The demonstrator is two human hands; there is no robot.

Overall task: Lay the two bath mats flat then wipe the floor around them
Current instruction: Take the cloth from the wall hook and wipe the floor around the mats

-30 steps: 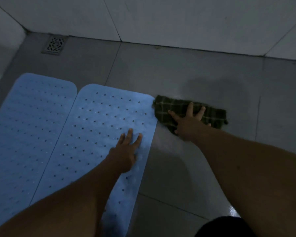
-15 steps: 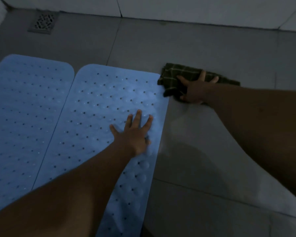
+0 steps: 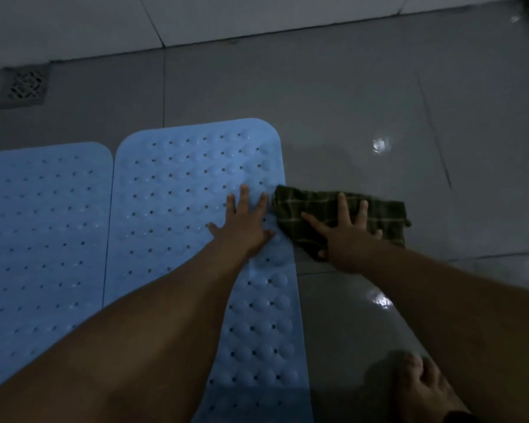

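Two pale blue rubber bath mats dotted with drain holes and raised bumps, flat on the grey tiled floor point(image 3: 333, 102), side by side with long edges just about meeting: right-hand mat point(image 3: 196, 184), left-hand mat point(image 3: 43, 215). Left hand point(image 3: 245, 227) pressed palm-down on the right-hand mat near its right edge, fingers straight and spread, gripping nothing. Right hand point(image 3: 345, 236) flat on a dark green checked cloth point(image 3: 318, 209), fingers straight and splayed, pinning it to the wet-looking tile just beside the mat edge.

Likely trouble: cloth catching and lifting the mat edge on an inward stroke, so undoing the flat lay; left palm sliding on a slick mat under body weight; bare foot point(image 3: 419, 389) near the shiny tile, a slip risk; cloth bunching under a flat palm and skipping patches. Square metal drain grate point(image 3: 23, 88) well apart, far left.

No brand, label or writing legible anywhere; dim light
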